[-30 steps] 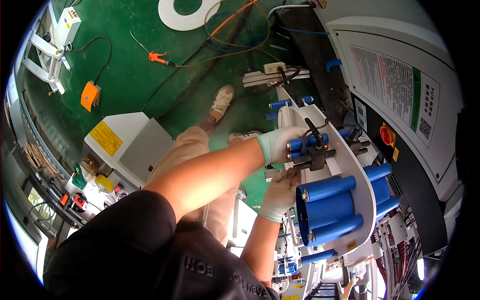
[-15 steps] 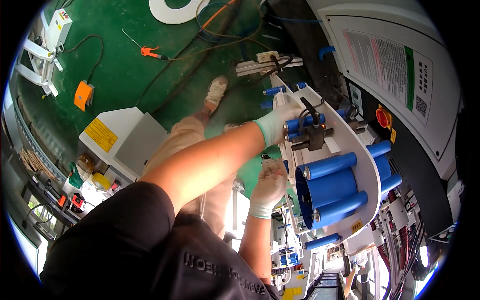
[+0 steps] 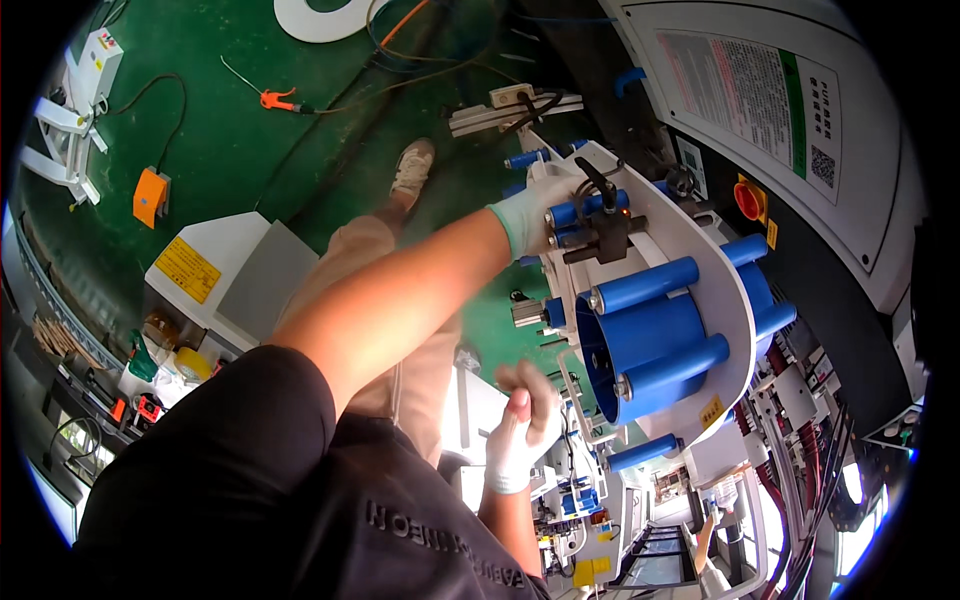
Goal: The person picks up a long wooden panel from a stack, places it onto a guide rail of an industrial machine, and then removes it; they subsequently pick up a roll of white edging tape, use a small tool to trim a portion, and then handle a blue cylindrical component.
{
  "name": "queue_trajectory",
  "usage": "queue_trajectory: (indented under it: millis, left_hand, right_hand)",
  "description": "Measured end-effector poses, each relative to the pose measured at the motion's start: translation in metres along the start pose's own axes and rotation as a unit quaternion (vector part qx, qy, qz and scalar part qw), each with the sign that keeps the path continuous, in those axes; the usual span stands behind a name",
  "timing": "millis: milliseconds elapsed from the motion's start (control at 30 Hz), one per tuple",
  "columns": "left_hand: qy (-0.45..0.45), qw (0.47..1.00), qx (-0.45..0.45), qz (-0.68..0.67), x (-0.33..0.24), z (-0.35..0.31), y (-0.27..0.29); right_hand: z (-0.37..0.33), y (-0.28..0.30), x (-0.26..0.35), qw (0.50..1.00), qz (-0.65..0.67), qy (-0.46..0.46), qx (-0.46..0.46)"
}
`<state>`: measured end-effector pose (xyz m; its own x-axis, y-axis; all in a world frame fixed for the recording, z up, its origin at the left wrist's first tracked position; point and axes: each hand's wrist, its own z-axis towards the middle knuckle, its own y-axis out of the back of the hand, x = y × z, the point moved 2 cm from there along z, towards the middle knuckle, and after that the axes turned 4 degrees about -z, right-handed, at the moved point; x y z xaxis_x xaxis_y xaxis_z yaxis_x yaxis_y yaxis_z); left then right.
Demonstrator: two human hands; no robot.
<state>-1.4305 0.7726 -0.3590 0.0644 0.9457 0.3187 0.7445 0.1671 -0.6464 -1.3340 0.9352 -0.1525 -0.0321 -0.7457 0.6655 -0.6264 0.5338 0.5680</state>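
Observation:
My left hand (image 3: 540, 217), in a whitish glove with a green cuff, reaches to the upper part of a white machine frame (image 3: 735, 340) fitted with blue rollers. It rests beside two short blue rollers (image 3: 588, 210) and a black sensor bracket (image 3: 610, 238); its fingertips are hidden behind them. My right hand (image 3: 525, 425), gloved too, hovers below the frame, apart from it. Its fingers are loosely bent and slightly blurred, the thumb stands off, and nothing shows in them. A small metal knob (image 3: 526, 312) sticks out from the frame's near side, above this hand. Beside it is a large blue drum (image 3: 640, 350).
A large grey cabinet (image 3: 760, 110) with a red rotary switch (image 3: 748, 200) stands at right. On the green floor lie an orange air gun (image 3: 278, 100), hoses and an orange pedal (image 3: 150, 196). A white-grey box (image 3: 225, 270) stands left of my legs. Another person's arm (image 3: 705, 545) shows at lower right.
My right hand has come away from the knob on the frame's side and moved down and toward me. My left hand stays at the short rollers. The whole view has shifted slightly.

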Motion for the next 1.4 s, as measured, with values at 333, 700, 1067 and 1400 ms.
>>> queue_trajectory:
  millis: [333,700,1067,1400]
  left_hand:
    - [-0.056,0.998,0.001,0.02,-0.006,-0.037,-0.017]
    - [-0.043,0.987,-0.099,0.121,-0.016,-0.029,-0.018]
    - [-0.122,0.989,0.032,0.083,-0.013,-0.023,-0.008]
    - [-0.056,0.998,-0.006,0.027,-0.006,-0.043,-0.016]
  right_hand:
    - [-0.009,0.041,0.046,0.997,0.009,0.058,-0.053]
    - [0.054,0.106,0.088,0.962,-0.047,0.219,-0.158]
    - [0.064,0.103,0.072,0.958,-0.091,0.21,-0.174]
    - [0.068,0.098,0.074,0.954,-0.098,0.197,-0.203]
